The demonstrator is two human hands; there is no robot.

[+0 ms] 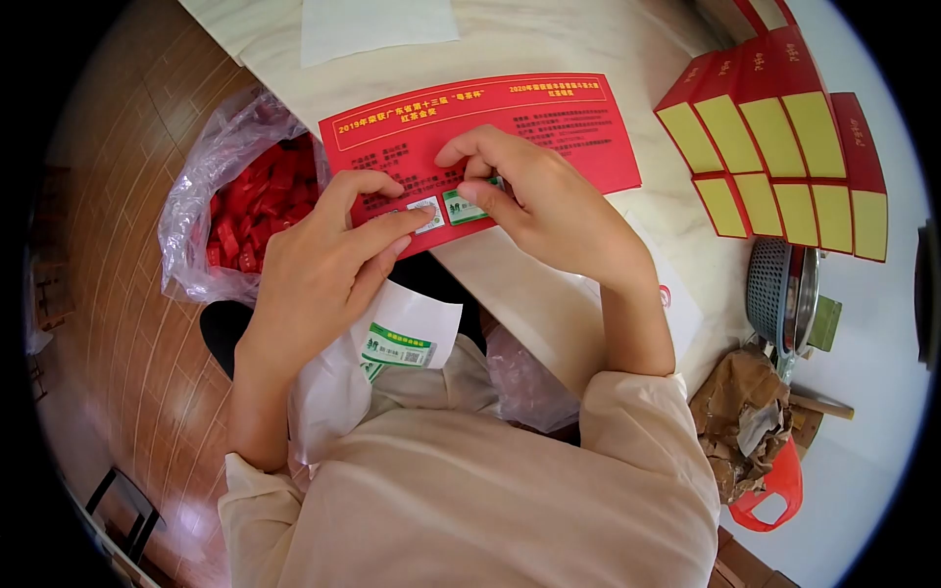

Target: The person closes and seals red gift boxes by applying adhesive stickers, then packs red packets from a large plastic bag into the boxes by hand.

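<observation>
A red printed box [578, 122] with yellow lettering lies across the table's near edge. Near its lower edge are a small white label with a printed code [424, 217] and a green-and-white label [457, 207]. My left hand [319, 260] rests at the box's left part, its fingers apart and one fingertip on the white label. Over the box, my right hand [549, 201] has bent, separated fingers; its thumb touches the green-and-white label, partly hiding it. Below, a white backing sheet [446, 318] with green labels [397, 345] lies on my lap.
Left of the table, a clear plastic bag [186, 235] holds many small red packets [260, 201]. Red-and-yellow boxes [769, 127] are stacked at the right. A grey basket [767, 279], crumpled brown paper [735, 412] and a red plastic bag [784, 490] are below them. White paper [377, 29] lies farther back.
</observation>
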